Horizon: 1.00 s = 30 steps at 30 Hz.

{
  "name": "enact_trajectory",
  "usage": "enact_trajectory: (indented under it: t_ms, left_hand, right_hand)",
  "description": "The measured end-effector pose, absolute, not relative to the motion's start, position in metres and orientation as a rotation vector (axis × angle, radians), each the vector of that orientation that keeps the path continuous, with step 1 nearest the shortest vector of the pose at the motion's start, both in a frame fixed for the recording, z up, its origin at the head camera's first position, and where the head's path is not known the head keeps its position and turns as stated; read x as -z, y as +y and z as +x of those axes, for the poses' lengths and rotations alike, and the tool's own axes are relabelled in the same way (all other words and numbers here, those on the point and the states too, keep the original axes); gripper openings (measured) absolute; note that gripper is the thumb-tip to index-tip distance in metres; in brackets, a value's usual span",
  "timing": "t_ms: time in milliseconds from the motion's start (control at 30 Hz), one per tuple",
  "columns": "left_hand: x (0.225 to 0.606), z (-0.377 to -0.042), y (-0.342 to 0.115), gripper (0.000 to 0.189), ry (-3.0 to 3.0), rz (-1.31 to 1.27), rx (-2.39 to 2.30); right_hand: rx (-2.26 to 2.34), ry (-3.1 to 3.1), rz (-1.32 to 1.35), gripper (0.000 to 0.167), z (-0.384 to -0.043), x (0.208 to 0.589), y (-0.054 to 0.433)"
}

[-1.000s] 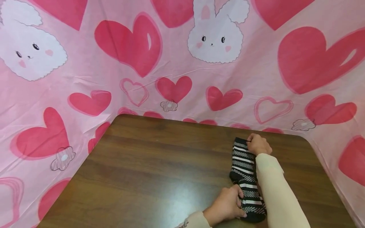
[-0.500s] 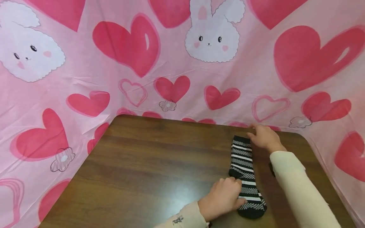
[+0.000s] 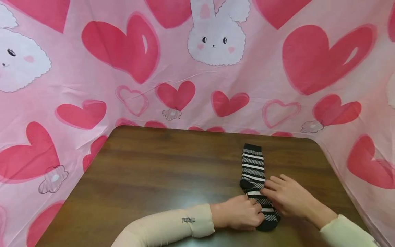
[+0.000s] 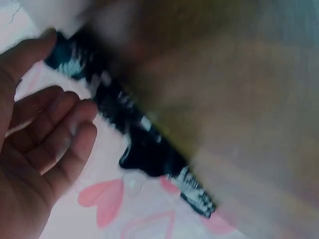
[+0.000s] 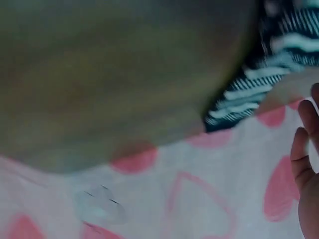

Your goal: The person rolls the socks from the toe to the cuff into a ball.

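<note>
Black-and-white striped knit is noted on the right part of the table (image 3: 169,164): a sock (image 3: 254,171), laid flat, with its cuff (image 3: 252,148) toward the far edge and its toe (image 3: 267,225) toward the wearer. The long axis is directed away from the body at a slight lean, the toe being set farther right than the cuff. The heel (image 3: 246,184) is turned left.

The foot half is flanked by both hands. The left hand (image 3: 239,212) is placed on the left side, nearer the toe. The right hand (image 3: 290,197) is placed on the right side, fingertips at the instep edge; it is the nearer to the cuff, which is touched by neither.

Hand state: left fingers are seen loosely bent in the blurred left wrist view, with no cloth held between them; thumb contact cannot be told. Right fingers are relaxed and nothing is seen gripped.

Governing relation, as judged: the sock is set between the hands, its leg lying beyond both.
</note>
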State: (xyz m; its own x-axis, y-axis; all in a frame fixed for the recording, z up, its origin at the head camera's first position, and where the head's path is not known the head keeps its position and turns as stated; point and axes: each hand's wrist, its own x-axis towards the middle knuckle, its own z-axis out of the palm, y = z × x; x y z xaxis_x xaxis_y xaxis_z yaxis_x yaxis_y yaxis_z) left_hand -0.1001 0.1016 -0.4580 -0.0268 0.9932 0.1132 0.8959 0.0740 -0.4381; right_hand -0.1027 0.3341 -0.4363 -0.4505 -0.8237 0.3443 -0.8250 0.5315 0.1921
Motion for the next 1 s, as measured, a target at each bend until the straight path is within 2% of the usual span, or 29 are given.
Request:
enact_trajectory:
  t_ms: [200,367,600,733,1000]
  left_hand:
    - [0.471,-0.095,0.111,0.019,-1.919,-1.861,-0.342]
    - [0.468,-0.093,0.117,0.017,-1.938,-1.858,-0.320]
    - [0.466,-0.091,0.130,0.018,-2.067,-1.807,-0.058]
    - [0.472,-0.089,0.135,0.017,-2.087,-1.813,-0.136]
    - [0.477,-0.084,0.139,0.015,-2.174,-1.772,-0.191]
  right_hand:
    - [-0.204,-2.381,1.280,0.031,-0.059,0.461,0.351]
    - [-0.228,-2.407,1.263,0.039,-0.039,0.473,0.357]
    - [-0.219,-2.386,1.210,0.037,-0.038,0.482,0.363]
    - [-0.171,-2.363,1.243,0.038,-0.043,0.486,0.363]
    - [-0.176,-2.245,1.296,0.029,-0.047,0.497,0.356]
